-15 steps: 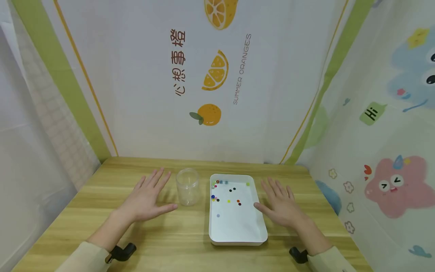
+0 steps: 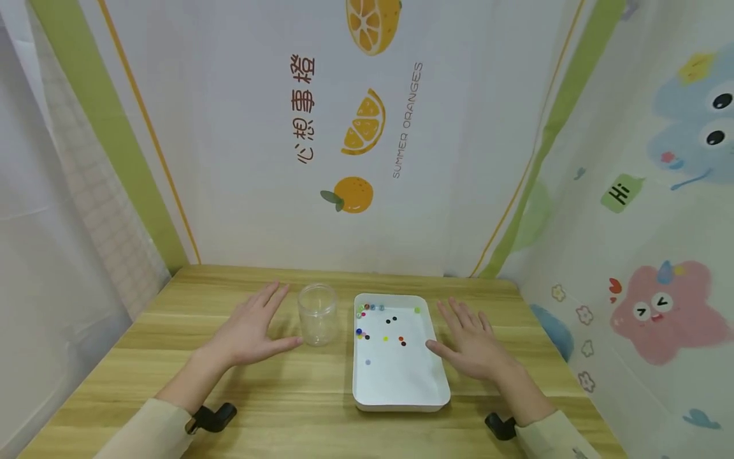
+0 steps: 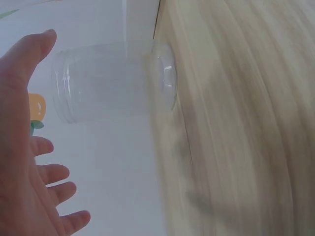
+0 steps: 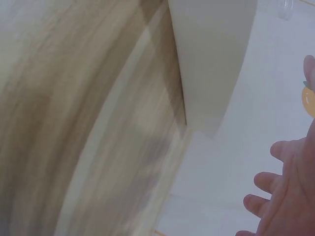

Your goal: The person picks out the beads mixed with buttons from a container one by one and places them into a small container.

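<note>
A clear, empty-looking jar (image 2: 318, 315) stands upright on the wooden table. Just left of it is my left hand (image 2: 250, 331), fingers straight and thumb stretched toward the jar; it holds nothing. In the left wrist view the same jar (image 3: 113, 81) appears beyond the thumb. To the jar's right lies a white rectangular tray (image 2: 401, 386) with several small coloured beads (image 2: 385, 338) scattered in it, mostly toward its far left. At the tray's right side my right hand (image 2: 471, 344) hovers with fingers spread, its thumb tip by the rim. It holds nothing either.
The wooden table (image 2: 287, 414) ends at the back against a white curtain (image 2: 241, 191) printed with oranges. Another printed curtain (image 2: 631, 306) hangs along the right side, and a pale one (image 2: 57, 287) along the left. Black wrist mounts (image 2: 215, 417) sit under the wrists.
My left hand has shifted slightly to the right, closer to the jar, with its fingers drawn more together. The right hand, jar and tray look nearly unchanged apart from a small camera shift.
</note>
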Available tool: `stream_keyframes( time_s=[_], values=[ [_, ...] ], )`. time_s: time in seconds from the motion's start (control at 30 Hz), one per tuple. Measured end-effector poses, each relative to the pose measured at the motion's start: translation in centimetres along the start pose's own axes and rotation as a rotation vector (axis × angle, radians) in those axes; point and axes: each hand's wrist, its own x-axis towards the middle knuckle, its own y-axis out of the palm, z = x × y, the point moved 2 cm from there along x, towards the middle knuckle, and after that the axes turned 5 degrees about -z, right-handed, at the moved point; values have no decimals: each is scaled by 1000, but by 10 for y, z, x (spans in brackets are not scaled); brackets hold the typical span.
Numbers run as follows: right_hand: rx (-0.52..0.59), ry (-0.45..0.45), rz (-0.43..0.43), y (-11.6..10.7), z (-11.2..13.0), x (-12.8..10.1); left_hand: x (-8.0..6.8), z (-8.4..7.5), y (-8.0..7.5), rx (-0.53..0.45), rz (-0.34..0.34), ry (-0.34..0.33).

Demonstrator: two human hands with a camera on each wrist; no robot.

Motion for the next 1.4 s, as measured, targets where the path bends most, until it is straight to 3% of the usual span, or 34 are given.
stream_keyframes(
  time_s=[0.53,0.97,1.27,1.4],
  values=[
    [-1,9,-25,5,-5,-1,17,3,21,-300,-2,-131],
    [16,6,-29,6,-4,-3,40,0,37,-632,-19,-126],
    [18,14,-33,7,-5,-5,59,-3,50,-727,-16,-159],
    [17,24,-35,7,-7,-6,64,-3,56,-762,-11,-134]
  ],
)
